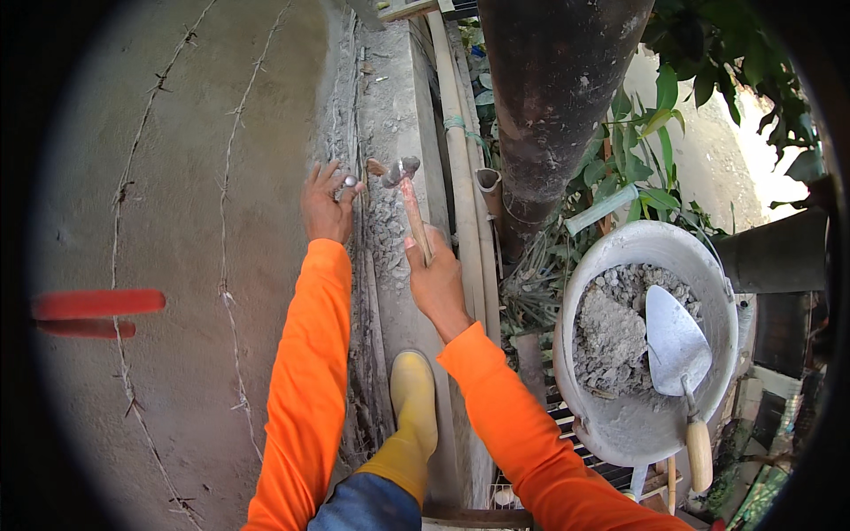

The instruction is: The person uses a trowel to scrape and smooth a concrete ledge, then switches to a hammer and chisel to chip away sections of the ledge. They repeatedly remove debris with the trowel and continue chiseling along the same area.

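Note:
My right hand (pixel 436 281) is closed around the wooden handle of a hammer (pixel 413 211). The hammer's dark head is at the far end, over the grey concrete ledge. To its left, my left hand (pixel 326 205) is closed on a chisel (pixel 351 180); only its round, shiny metal end shows by the fingers. The hammer head is a short way right of that end, apart from it. Broken grey rubble (pixel 386 232) lies on the ledge (pixel 403 106) beneath and between my hands.
A pail (pixel 611 442) of rubble stands at right, with a pointed trowel (pixel 677 341) resting in it. Barbed wire strands (pixel 227 177) run along the wall (pixel 177 221) at left. A thick dark post (pixel 553 97), pipes (pixel 465 177) and leafy plants border the ledge. My yellow boot (pixel 413 398) is on the ledge.

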`<state>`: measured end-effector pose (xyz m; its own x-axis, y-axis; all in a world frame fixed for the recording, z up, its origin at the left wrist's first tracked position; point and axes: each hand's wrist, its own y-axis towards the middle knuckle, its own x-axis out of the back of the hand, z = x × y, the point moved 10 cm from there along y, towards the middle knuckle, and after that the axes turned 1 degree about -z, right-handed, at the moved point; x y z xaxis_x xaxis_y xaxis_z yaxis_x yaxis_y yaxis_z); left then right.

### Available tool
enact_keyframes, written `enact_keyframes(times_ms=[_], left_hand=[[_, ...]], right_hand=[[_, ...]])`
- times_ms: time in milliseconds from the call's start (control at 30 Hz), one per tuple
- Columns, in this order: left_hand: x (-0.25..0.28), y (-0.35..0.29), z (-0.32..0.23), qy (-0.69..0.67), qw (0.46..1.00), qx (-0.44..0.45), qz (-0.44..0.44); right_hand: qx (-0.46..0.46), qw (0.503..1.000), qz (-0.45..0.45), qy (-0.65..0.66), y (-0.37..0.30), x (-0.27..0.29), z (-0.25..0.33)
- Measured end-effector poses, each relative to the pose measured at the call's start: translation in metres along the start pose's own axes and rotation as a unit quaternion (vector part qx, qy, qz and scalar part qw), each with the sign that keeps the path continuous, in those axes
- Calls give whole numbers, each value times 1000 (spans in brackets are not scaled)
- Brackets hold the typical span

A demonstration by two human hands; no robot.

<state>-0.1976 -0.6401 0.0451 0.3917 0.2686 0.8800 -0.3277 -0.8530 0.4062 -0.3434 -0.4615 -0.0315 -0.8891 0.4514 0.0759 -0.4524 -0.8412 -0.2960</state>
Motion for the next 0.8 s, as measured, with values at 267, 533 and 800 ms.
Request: enact_keyframes(times_ms=[267,533,800], left_hand=[[63,39,41,-434,875,126,-177],[93,27,30,-434,845,37,-311],[1,41,82,-210,957,182,-78]], right_hand=[[13,999,18,33,-13,9,10],[53,997,15,51,-14,2,28],[21,999,30,32,-12,-4,30]])
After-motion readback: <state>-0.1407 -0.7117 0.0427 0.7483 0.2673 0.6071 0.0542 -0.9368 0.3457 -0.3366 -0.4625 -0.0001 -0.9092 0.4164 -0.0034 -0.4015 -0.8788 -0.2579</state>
